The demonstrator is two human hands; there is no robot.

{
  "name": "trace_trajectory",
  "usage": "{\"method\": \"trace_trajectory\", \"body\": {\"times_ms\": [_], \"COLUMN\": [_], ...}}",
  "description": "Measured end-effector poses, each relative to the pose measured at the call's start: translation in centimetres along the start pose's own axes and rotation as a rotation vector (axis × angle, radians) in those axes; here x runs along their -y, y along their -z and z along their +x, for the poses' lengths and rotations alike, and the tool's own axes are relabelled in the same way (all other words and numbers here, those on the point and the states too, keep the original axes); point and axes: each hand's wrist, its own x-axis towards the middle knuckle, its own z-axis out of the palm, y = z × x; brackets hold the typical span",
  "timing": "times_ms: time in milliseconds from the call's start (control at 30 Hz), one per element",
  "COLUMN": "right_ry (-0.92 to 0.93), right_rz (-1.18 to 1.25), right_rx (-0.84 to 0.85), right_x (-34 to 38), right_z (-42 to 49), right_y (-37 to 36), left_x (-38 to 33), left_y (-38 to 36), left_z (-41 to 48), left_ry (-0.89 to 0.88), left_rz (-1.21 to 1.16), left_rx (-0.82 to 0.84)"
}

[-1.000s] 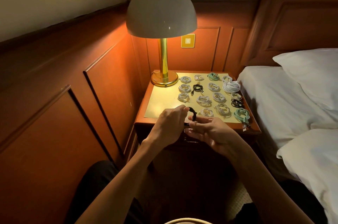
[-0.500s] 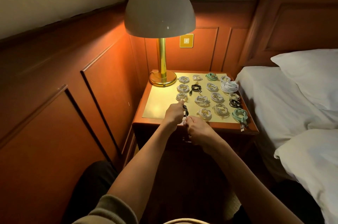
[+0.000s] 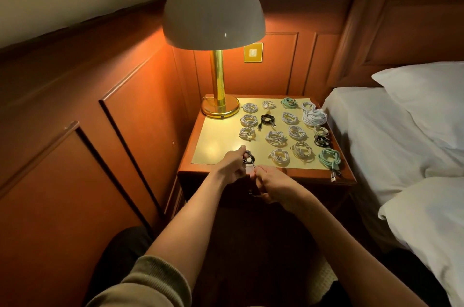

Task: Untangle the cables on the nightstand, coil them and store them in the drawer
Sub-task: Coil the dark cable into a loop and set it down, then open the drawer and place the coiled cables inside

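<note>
At the reddish wooden nightstand [image 3: 301, 173] we see the left hand [image 3: 232, 165] gripping a small black coiled cable [image 3: 249, 157], the right hand [image 3: 270, 182] pinching its loose end. From them, pale coiled cables [image 3: 275, 137] lie at one o'clock, a brass dome-shaded lamp [image 3: 213, 8] at eleven.

1. A lit table lamp with a grey dome shade and polished brass stem [image 3: 213, 5] stood at the far left corner of the wooden nightstand [image 3: 192, 152].
2. A brass-framed wall switch plate [image 3: 253, 52] sat on the reddish wood wall panelling [image 3: 125, 118] behind the lamp.
3. A white-sheeted bed [image 3: 376, 136] lay just beside the nightstand's right edge.
4. A white pillow [image 3: 426, 96] rested against the dark wooden headboard [image 3: 401, 18].
</note>
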Motion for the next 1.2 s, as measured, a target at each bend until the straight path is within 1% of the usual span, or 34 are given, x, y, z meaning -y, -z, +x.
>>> {"method": "trace_trajectory", "body": {"times_ms": [67, 167, 200, 300, 367, 433, 533, 567, 600, 667, 733, 800, 900, 1033, 1100, 1200], "right_ry": [-0.025, -0.088, -0.106, -0.114, -0.111, -0.06, 0.121, 0.157, 0.167, 0.111, 0.015, -0.059, -0.131, -0.125, -0.111, -0.12], "right_rz": [-0.054, -0.096, -0.101, -0.132, -0.152, -0.264, -0.596, -0.654, -0.686, -0.736, -0.788, -0.819, -0.857, -0.871, -0.874, -0.88], "right_rx": [-0.022, -0.123, -0.145, -0.186, -0.216, -0.271, -0.461, -0.516, -0.537, -0.486, -0.355, -0.24, -0.149, -0.118, -0.165, -0.215], "right_x": [0.4, 0.9, 1.0, 1.0, 0.5, 0.3, -0.3, -0.9, -1.7, -4.0, -6.3, -7.7, -8.7, -9.0, -9.1, -9.6], "right_z": [1.4, 4.0, 4.8, 6.6, 7.3, 7.7, 7.0, 6.5, 6.0, 5.4, 5.8, 6.8, 8.0, 8.9, 9.1, 8.9], "right_y": [1.4, 2.9, 3.1, 3.2, 3.1, 2.9, 2.0, 1.6, 1.0, -0.1, -0.8, -1.2, -1.8, -2.4, -2.5, -2.8], "left_x": [-0.8, -2.1, -2.2, -1.6, -1.1, -0.5, 0.3, 0.5, 0.7, 1.0, 1.1, 1.8, 3.8, 4.6, 3.8, 3.7], "left_y": [0.3, 0.1, 0.0, -0.1, 0.0, 0.4, 1.0, 1.2, 1.5, 2.3, 3.4, 4.5, 5.7, 7.0, 6.9, 6.6], "left_z": [0.5, 1.5, 2.1, 4.7, 6.0, 7.2, 8.1, 8.2, 8.5, 8.5, 7.7, 6.5, 4.3, 3.5, 3.7, 3.7], "left_ry": [-0.051, -0.119, -0.144, -0.204, -0.266, -0.323, -0.424, -0.439, -0.436, -0.429, -0.446, -0.465, -0.452, -0.428, -0.391, -0.377], "left_rz": [0.084, 0.119, 0.155, 0.28, 0.486, 0.722, 0.826, 0.879, 0.926, 0.933, 0.966, 1.051, 1.15, 1.207, 1.249, 1.357], "left_rx": [-0.015, -0.006, -0.025, -0.123, -0.226, -0.315, -0.446, -0.467, -0.464, -0.446, -0.453, -0.453, -0.409, -0.3, -0.291, -0.319]}}
